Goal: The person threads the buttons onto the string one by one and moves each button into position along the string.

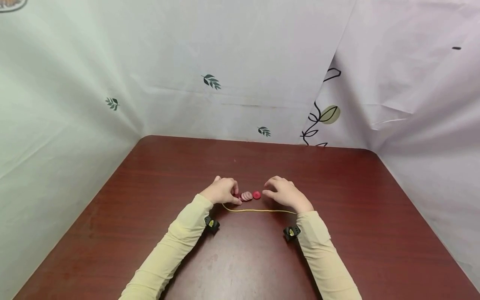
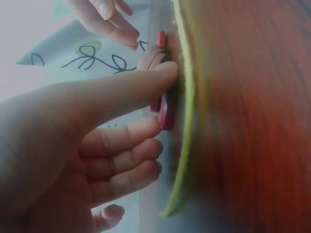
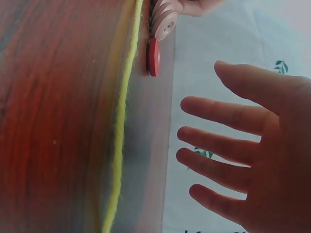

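Left hand (image 1: 223, 191): placed at the left end of a row of buttons; the grip is narrow, with the dark red buttons (image 2: 166, 114) apparently pinched between thumb and forefinger, the other fingers left loosely bent below.

Right hand (image 1: 286, 195): held just beyond the right end of the row; thumb and fingers are parted, the grip is wide, and nothing is held.

Row of buttons: set out on the brown table (image 1: 225, 258) between the two hands, its long axis running from left to right. Next to the dark red pieces, pale pink buttons (image 1: 246, 196) are overlapped one on another; the right end is taken up by a single red button (image 1: 256, 195). By this, the red button is placed to the left of the right fingertips, apart from them; of the two hands, the right is judged the nearer to it.

Yellow cord (image 1: 258, 210): laid on the person's side of the row, roughly along the same line.

Obscured: the dark red buttons are partly covered by the left thumb, and their number cannot be told. Whether the red button is touched by its pale neighbour is unclear. The cord's right end is lost by the right wrist and cut off in that wrist's view.
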The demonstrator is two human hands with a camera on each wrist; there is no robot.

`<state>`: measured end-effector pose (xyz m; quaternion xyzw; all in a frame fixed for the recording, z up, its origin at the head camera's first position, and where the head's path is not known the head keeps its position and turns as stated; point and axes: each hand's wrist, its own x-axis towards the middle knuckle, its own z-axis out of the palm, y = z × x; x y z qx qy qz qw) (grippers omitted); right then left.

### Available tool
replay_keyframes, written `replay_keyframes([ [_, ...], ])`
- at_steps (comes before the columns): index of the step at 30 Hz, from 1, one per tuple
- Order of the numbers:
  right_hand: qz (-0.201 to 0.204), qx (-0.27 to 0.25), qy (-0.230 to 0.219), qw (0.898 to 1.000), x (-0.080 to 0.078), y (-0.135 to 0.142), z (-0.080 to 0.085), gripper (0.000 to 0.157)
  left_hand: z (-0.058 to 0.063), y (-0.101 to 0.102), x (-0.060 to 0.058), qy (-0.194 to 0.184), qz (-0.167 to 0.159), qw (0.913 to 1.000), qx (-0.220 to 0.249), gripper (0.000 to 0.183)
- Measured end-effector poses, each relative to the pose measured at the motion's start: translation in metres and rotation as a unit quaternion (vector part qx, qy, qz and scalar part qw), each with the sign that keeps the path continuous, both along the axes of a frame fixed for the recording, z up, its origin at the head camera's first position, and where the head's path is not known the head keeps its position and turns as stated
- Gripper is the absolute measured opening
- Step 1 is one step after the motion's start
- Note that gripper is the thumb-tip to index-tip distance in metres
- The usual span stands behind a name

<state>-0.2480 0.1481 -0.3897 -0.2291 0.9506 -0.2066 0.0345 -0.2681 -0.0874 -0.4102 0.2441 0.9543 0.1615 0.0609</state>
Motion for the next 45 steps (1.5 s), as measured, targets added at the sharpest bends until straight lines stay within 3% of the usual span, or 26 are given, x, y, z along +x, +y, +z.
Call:
replay_keyframes([
  [10,0.002,0.000,0.002,1.000,0.000,-0.001,0.001,0.028,0.003,-0.008,0.001,0.003,0.004,0.9999,-0.013,0.022],
  [23,0.010,0.002,0.003,1.000,0.002,-0.004,0.004,0.027,0.013,-0.028,-0.006,0.030,-0.006,0.9984,0.047,0.020],
  [34,0.020,0.000,-0.002,1.000,0.002,-0.010,0.002,0.027,0.026,-0.049,-0.007,0.059,-0.028,0.9966,0.050,0.017],
  [39,0.023,-0.024,0.030,0.999,0.005,-0.022,0.001,0.020,0.033,-0.056,-0.007,0.058,-0.017,0.9969,0.050,0.015],
  [45,-0.004,-0.041,0.070,0.997,0.011,-0.050,0.001,0.013,0.038,-0.062,-0.008,0.044,-0.007,0.9974,0.057,0.015],
])
